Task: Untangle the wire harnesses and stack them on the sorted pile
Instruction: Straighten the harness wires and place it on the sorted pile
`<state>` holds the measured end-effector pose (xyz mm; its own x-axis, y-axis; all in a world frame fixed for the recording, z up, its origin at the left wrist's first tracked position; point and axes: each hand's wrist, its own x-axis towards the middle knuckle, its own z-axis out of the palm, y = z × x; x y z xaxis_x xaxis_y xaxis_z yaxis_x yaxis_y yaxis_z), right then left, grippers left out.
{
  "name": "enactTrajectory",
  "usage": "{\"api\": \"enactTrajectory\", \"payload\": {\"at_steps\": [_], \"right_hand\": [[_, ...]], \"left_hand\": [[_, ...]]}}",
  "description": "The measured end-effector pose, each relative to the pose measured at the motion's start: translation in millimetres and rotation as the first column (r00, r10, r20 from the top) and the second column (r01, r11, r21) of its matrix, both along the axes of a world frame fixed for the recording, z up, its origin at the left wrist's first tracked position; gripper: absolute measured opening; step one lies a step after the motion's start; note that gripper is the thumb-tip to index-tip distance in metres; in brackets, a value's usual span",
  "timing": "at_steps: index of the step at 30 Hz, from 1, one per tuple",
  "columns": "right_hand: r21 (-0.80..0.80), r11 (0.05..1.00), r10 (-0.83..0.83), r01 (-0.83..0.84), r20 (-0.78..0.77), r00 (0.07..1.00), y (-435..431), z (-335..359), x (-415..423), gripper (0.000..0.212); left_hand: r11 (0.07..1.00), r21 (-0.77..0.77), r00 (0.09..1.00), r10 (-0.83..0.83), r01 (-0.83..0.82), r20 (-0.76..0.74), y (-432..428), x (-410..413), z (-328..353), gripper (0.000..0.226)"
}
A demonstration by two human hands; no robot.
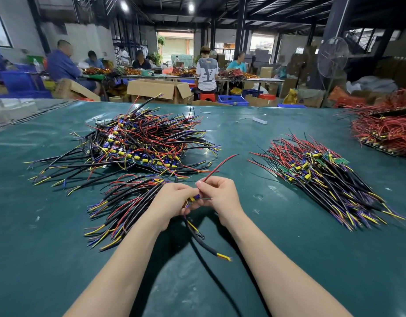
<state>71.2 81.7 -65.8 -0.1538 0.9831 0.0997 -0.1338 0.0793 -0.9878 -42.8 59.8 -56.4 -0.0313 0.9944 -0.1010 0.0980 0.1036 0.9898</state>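
Note:
One wire harness [194, 199] is held between both hands above the green table. My left hand [172, 202] grips its small board with yellow and blue parts. My right hand [221, 197] pinches the harness where its red wire [220, 164] rises to the upper right. Its black cable [204, 242] hangs down toward me with yellow and purple ends. A large tangled heap [138, 143] lies beyond my hands at left centre. A smaller bunch [119, 211] lies just left of my left hand. The neatly aligned sorted pile [320, 175] lies to the right.
The green table mat [288, 259] spreads all around. A pile of red-wired boards [384, 131] sits at the far right edge. A small white piece [259, 120] lies further back. Cardboard boxes [156, 89], blue crates and seated workers are beyond the table.

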Motion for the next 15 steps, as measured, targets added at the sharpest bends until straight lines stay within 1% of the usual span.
{"api": "enactTrajectory", "payload": {"at_steps": [2, 5, 10, 14, 15], "right_hand": [[-0.034, 0.999, 0.009, -0.009, -0.015, 1.0, -0.4, 1.3, 1.9, 0.025], [-0.053, 0.999, -0.007, 0.004, -0.055, 0.998, -1.1, 3.6, 5.4, 0.022], [-0.033, 0.993, -0.113, 0.11, -0.085, 0.99, 2.2, 2.9, 7.9, 0.023], [-0.064, 0.994, -0.105, 0.092, -0.246, 0.963, 2.1, 3.6, 6.6, 0.022], [-0.068, 0.994, -0.103, 0.088, -0.273, 0.956, 2.4, 3.3, 6.3, 0.022]], "left_hand": [[0.999, -0.032, 1.0, 0.015, -0.015, 0.015, 1.4, 1.0, 0.9, 0.021], [0.994, -0.104, 0.997, -0.008, 0.016, 0.077, 1.7, 2.4, 3.0, 0.019], [0.985, -0.164, 0.996, -0.039, 0.053, 0.086, 0.5, 4.5, 3.5, 0.019], [0.981, -0.183, 0.978, -0.018, 0.057, 0.21, 2.8, 7.5, 6.6, 0.022], [0.98, -0.188, 0.976, -0.014, 0.056, 0.216, 2.9, 9.0, 6.6, 0.023]]}}
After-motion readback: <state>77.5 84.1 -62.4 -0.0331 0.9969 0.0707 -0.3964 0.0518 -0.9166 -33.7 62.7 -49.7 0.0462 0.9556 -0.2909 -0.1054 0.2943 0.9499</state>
